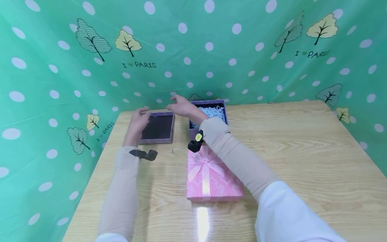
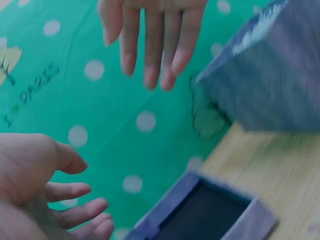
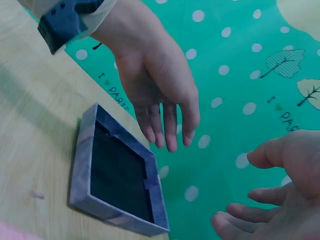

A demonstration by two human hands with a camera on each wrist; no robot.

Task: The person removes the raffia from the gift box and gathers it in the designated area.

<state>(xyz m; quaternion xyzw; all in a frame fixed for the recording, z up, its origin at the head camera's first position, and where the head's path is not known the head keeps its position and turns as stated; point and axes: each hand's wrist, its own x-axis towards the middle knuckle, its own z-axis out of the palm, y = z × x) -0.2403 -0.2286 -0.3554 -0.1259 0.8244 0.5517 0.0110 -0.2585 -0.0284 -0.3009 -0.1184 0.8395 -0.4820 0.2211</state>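
My left hand (image 1: 139, 121) hovers over the left rim of a shallow purple-grey box lid (image 1: 172, 132), which lies hollow side up with a black inside. Its fingers are relaxed and hold nothing, as the right wrist view of the left hand (image 3: 160, 85) shows. Between the lid and a deeper purple box (image 1: 208, 102), my right hand (image 1: 182, 107) is held in the air. It is unfilled too, with loosely spread fingers (image 3: 250, 212). Light blue shredded paper (image 1: 213, 112) fills the deeper box, partly hidden by my right wrist.
A pink gift box (image 1: 222, 186) with a ribbon bow (image 1: 203, 162) stands in front of the purple box, below my right forearm. The wooden table (image 1: 302, 151) extends to the right. A green dotted cloth (image 1: 208, 74) hangs behind the table and along its sides.
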